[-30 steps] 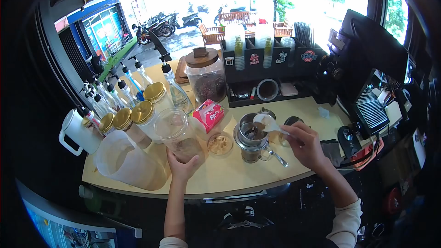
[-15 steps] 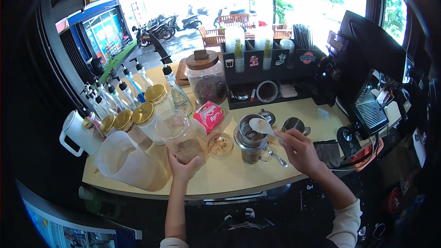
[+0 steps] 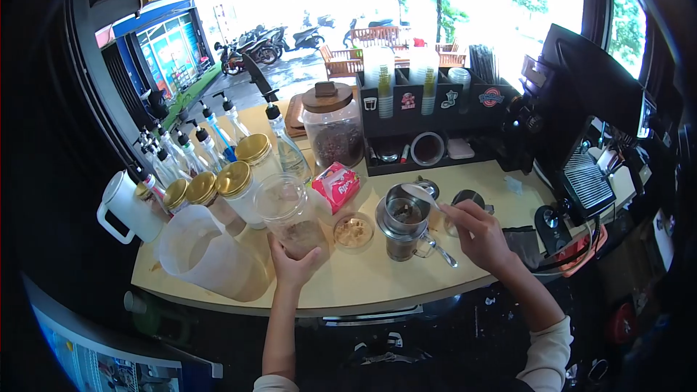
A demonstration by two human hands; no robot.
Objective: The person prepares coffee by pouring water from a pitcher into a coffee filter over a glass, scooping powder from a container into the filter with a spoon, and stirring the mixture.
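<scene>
My left hand (image 3: 296, 265) is wrapped round the lower part of a clear plastic jar (image 3: 299, 232), with brownish powder in its bottom. In my right hand (image 3: 479, 238), a white plastic spoon (image 3: 420, 193) is pinched by its handle. Its bowl hangs tilted over the rim of a metal drip coffee filter (image 3: 390, 223), where some dark grounds show. The filter sits on a glass mug (image 3: 401, 249) of brownish contents, with a metal spoon (image 3: 444, 252) sticking out to the right. Between jar and mug lies a round clear lid (image 3: 353, 232) holding tan crumbs.
A large translucent pitcher (image 3: 200, 247), gold-lidded jars (image 3: 234, 178) and several pump bottles crowd the left. Behind are a pink packet (image 3: 336, 186), a wooden-lidded jar (image 3: 332, 127) and a black cup organizer (image 3: 435, 125). A black machine (image 3: 581, 123) stands right.
The white spoon's bowl has risen and tilted toward the back of the filter, showing more of its inside. My left hand keeps its hold on the jar. The view has shifted slightly.
</scene>
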